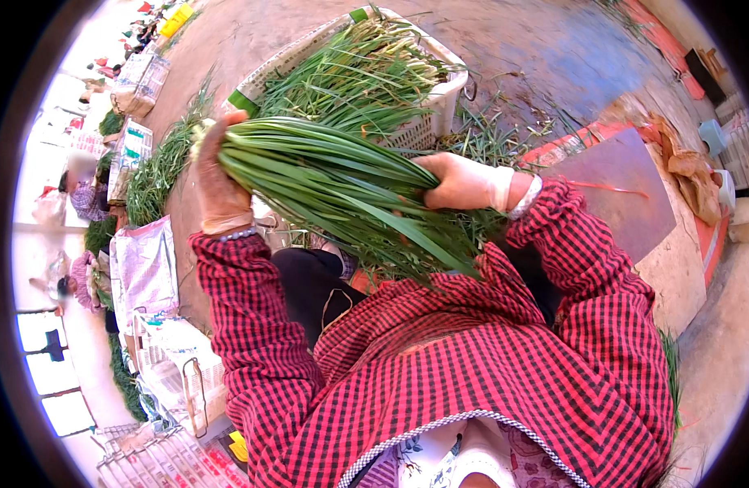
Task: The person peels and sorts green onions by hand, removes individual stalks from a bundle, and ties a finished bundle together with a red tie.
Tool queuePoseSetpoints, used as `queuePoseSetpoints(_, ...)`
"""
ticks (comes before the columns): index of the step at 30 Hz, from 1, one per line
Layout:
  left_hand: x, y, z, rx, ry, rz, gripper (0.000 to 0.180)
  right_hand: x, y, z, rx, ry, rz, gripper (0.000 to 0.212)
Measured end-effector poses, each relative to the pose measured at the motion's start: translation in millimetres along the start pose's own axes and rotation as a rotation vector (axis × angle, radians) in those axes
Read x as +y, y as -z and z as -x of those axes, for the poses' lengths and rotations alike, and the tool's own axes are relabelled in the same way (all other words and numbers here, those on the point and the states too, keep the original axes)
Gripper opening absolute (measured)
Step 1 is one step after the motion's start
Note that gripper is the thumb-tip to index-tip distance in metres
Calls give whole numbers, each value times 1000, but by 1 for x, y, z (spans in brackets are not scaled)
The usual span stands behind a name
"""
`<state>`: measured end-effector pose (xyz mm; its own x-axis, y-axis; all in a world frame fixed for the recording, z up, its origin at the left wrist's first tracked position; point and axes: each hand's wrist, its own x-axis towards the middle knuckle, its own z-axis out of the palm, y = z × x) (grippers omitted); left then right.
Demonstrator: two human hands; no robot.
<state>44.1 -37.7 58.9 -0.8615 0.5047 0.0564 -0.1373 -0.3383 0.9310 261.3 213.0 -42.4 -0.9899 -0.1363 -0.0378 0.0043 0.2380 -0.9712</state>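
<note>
A thick bunch of Chinese chives lies across both my hands, above my lap. At its pale stem end, my left hand is wrapped round the bunch. My right hand grips the leafy part from the right side, with the fingers partly hidden by the leaves. Both hands are in thin, pale gloves, stained on the left one. Loose green leaf tips hang down toward my checked red and black sleeves. Just beyond the bunch stands a white plastic crate heaped with more loose chives.
Scattered leaves litter the floor right of the crate. A flat brown board lies at my right. On the left are a pile of greens, a white sack and white crates. Other people sit farther left.
</note>
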Motion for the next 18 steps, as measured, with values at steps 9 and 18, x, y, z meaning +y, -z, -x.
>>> queuePoseSetpoints(9, 67, 82, 9, 362, -263, 11, 27, 95, 71, 60, 440, -464, 711, 37)
queuePoseSetpoints(18, 38, 28, 23, 261, -179, -183, 29, -84, 39, -19, 487, 566, 118, 41)
